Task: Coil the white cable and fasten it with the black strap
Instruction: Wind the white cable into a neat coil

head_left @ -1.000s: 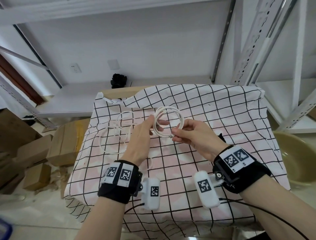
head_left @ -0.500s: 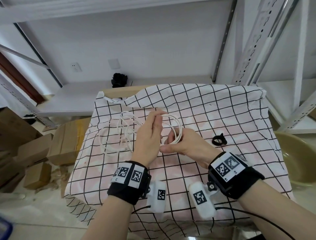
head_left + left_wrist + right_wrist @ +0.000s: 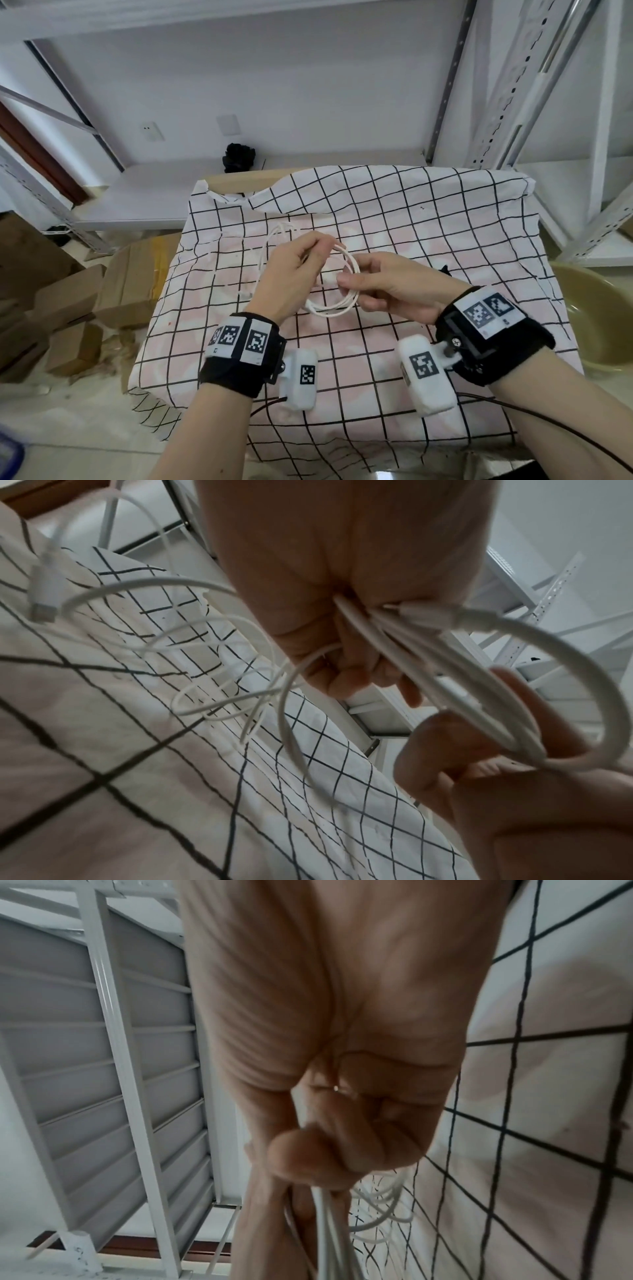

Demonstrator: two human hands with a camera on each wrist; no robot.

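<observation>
Both hands hold the white cable as a small coil above the checked cloth. My left hand pinches a strand at the coil's top left; in the left wrist view my left hand curls round several strands of the cable. My right hand pinches the coil's right side, and in the right wrist view my right hand clamps the cable under the thumb. Loose cable trails left to a plug. The black strap lies behind my right hand, mostly hidden.
The cloth covers a small table whose wooden edge shows at the back. White metal racks stand behind and to the right. Cardboard boxes sit on the floor at the left, a beige basin at the right, a black object on the back shelf.
My left hand closed on the loose cable and brought another turn onto the coil. Less cable lies on the cloth. My right hand now covers most of the strap.
</observation>
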